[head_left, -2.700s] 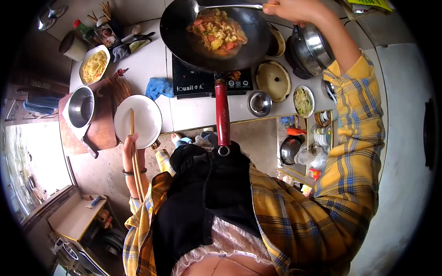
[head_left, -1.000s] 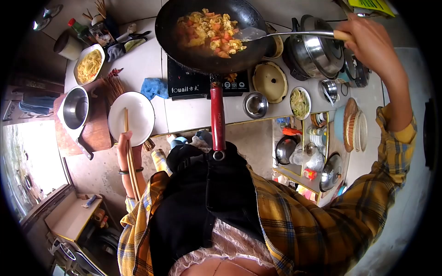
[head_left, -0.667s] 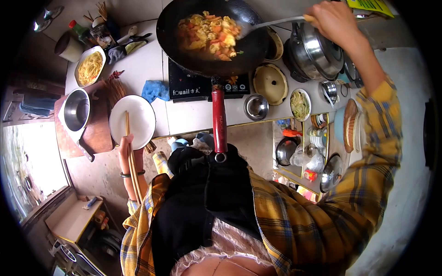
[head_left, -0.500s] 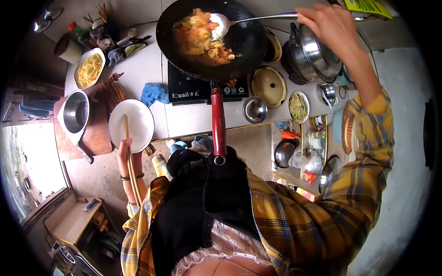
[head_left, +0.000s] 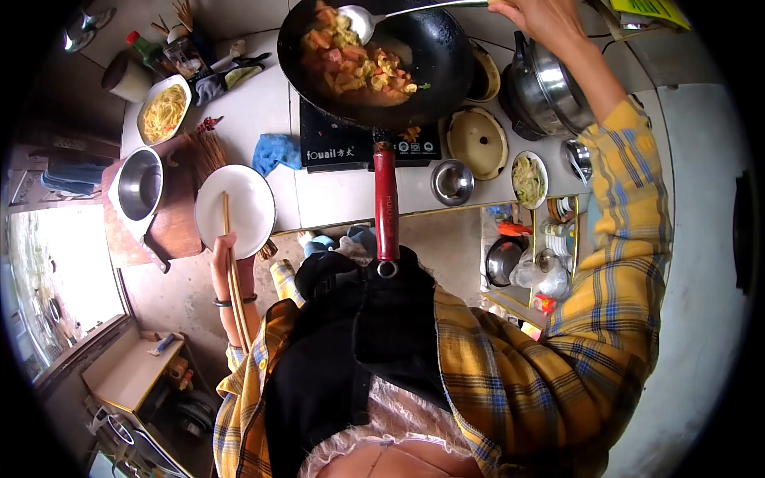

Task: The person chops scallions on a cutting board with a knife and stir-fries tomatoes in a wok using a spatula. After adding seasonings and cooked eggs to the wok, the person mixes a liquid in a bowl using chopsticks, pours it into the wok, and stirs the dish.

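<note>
A black wok (head_left: 438, 60) with a red handle (head_left: 386, 203) stands on the induction cooker (head_left: 343, 151). Egg and tomato pieces (head_left: 351, 68) lie in its left half. My right hand (head_left: 542, 17), at the top, is closed round the handle end of a metal ladle (head_left: 360, 24), whose bowl touches the food near the wok's upper left. Down at the left, my left hand (head_left: 224, 253) grips a white plate (head_left: 253, 209) by its near edge, together with wooden chopsticks (head_left: 233, 291) that lie across it. The plate holds no food.
Noodles (head_left: 164, 113) fill a dish at the back left. A steel pan (head_left: 140, 183) and a knife (head_left: 151, 253) rest on the cutting board (head_left: 179, 227). Right of the cooker are a steel bowl (head_left: 452, 182), a cream lid (head_left: 476, 142), shredded vegetables (head_left: 527, 180) and a lidded pot (head_left: 550, 88).
My right hand has swept the ladle from the wok's right side leftward and up, pushing food toward the upper left. My left hand keeps the plate and chopsticks nearly still.
</note>
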{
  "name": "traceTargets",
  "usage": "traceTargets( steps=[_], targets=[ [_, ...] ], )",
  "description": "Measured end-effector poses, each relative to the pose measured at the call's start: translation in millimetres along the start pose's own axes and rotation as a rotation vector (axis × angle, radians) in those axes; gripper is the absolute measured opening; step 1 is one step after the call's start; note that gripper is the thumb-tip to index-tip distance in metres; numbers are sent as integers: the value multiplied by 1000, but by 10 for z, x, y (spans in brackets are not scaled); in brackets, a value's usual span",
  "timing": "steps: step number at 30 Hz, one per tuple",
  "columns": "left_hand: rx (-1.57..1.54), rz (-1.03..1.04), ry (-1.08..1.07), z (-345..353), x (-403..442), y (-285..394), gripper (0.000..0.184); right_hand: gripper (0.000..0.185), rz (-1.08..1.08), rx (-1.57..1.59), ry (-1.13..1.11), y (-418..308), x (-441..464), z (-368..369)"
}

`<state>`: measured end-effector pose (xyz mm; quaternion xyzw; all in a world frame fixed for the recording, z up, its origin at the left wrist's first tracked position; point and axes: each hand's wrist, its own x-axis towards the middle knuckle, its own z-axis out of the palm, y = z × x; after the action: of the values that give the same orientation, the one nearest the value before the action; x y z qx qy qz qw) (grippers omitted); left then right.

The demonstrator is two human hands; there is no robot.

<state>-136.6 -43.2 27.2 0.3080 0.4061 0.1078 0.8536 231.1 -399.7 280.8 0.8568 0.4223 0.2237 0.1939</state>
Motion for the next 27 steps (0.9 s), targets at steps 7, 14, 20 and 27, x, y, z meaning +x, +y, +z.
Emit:
traceTargets(
  steps=[7, 14, 20, 27],
  targets=[
    [45, 6, 2, 41, -12, 10, 23, 21, -74, -176, -166, 188, -175, -843],
    [402, 258, -144, -230, 93, -127, 16, 28, 286, 471, -701, 571, -717, -135],
    [240, 164, -57, -101, 30, -55, 17, 32, 318, 335, -281, -195, -779, 163],
    [56, -2, 11, -98, 41, -28, 19, 27, 20, -60, -75, -271, -322, -868]
  ],
)
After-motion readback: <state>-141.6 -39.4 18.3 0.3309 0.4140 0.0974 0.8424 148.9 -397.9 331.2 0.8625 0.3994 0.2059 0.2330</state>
